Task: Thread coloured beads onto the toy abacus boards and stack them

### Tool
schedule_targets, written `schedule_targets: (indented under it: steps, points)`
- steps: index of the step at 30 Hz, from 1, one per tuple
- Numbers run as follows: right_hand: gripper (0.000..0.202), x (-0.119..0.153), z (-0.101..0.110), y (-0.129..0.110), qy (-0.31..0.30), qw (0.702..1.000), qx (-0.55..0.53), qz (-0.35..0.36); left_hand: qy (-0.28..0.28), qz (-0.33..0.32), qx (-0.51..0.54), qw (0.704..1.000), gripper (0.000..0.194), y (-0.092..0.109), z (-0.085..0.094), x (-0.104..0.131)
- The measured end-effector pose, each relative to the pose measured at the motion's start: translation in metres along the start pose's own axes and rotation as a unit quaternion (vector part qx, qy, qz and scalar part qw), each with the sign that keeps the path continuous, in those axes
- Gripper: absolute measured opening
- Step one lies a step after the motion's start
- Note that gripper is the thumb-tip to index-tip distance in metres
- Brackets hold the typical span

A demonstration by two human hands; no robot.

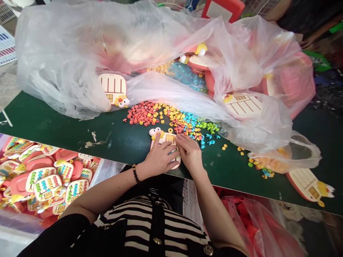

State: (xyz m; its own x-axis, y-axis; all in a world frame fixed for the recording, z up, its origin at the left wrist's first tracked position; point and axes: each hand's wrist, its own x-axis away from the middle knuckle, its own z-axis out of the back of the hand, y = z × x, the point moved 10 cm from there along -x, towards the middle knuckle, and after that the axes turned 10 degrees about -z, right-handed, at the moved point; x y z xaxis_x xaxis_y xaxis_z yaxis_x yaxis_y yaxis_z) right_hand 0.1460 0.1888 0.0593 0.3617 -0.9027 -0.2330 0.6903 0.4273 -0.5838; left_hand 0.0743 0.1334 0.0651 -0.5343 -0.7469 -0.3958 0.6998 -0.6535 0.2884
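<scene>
On the green table in front of me lies a cream and coral toy board (169, 137) with slots and a big-eyed yellow duck head (154, 132). My left hand (158, 157) grips it from the left, fingers across its face, covering much of it. At its right edge, my right hand (190, 152) has its fingers pressed together; whatever they hold is hidden. Just beyond the board spreads a heap of small plastic pieces: red ones (142, 113), yellow ones (174, 113), blue ones (189, 118) and green ones (209, 126).
Clear plastic bags (66, 53) with more toy parts cover the table's far side. Bare-slotted boards lie at the left (112, 85) and right end (304, 182). A lined box at lower left holds boards filled with coloured pieces (48, 187). Another person's arm (278, 10) shows at upper right.
</scene>
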Motion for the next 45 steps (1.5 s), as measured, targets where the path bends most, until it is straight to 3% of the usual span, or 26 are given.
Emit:
schedule_targets:
  steps: [4, 8, 10, 13, 18, 21, 24, 28, 30, 32, 36, 40, 45]
  points:
    - [0.024, 0.002, 0.023, 0.008, -0.042, 0.998, -0.048, 0.001, 0.03, 0.023, 0.025, 0.999, 0.029, -0.004, 0.004, 0.003]
    - [0.026, -0.026, 0.086, 0.067, 0.132, 0.981, 0.011, -0.14, 0.078, 0.048, 0.032, 0.995, 0.024, -0.009, 0.01, 0.006]
    - [0.021, -0.047, 0.084, 0.088, 0.109, 0.979, 0.052, -0.163, 0.112, 0.069, 0.039, 0.99, 0.024, -0.015, 0.015, 0.009]
    - [0.015, -0.069, 0.061, 0.1, 0.052, 0.983, 0.097, -0.15, 0.134, 0.098, 0.06, 0.984, 0.025, -0.025, 0.018, 0.013]
    - [0.011, -0.073, 0.048, 0.104, 0.05, 0.981, 0.128, -0.139, 0.072, 0.091, 0.079, 0.99, 0.031, -0.024, 0.01, 0.008]
    - [0.004, -0.068, 0.06, 0.101, 0.074, 0.981, 0.102, -0.147, 0.014, 0.053, 0.035, 0.998, 0.035, -0.012, 0.003, 0.003]
    - [0.005, -0.056, 0.067, 0.088, 0.083, 0.982, -0.01, -0.167, -0.011, 0.024, 0.007, 1.0, 0.035, -0.004, 0.0, 0.001]
    - [0.013, -0.039, 0.028, 0.041, -0.04, 0.98, -0.152, -0.118, -0.001, 0.017, 0.031, 0.999, 0.025, -0.003, 0.003, 0.001]
    - [0.012, -0.033, 0.011, 0.021, -0.064, 0.986, -0.129, -0.081, 0.003, 0.023, 0.042, 0.999, 0.024, -0.005, 0.004, 0.002]
    - [0.016, -0.029, 0.004, 0.014, -0.036, 0.995, -0.068, -0.065, 0.001, 0.024, 0.051, 0.998, 0.023, -0.006, 0.004, 0.002]
    - [0.022, -0.022, 0.005, 0.014, 0.035, 0.997, 0.024, -0.057, 0.0, 0.019, 0.05, 0.999, 0.023, -0.005, 0.003, 0.003]
    - [0.026, -0.012, 0.002, 0.004, 0.043, 0.997, 0.068, -0.013, 0.016, 0.02, 0.036, 0.999, 0.022, -0.005, 0.004, 0.004]
    - [0.027, -0.003, 0.001, -0.005, 0.043, 0.991, 0.127, -0.005, 0.02, 0.017, 0.025, 0.999, 0.02, -0.004, 0.004, 0.003]
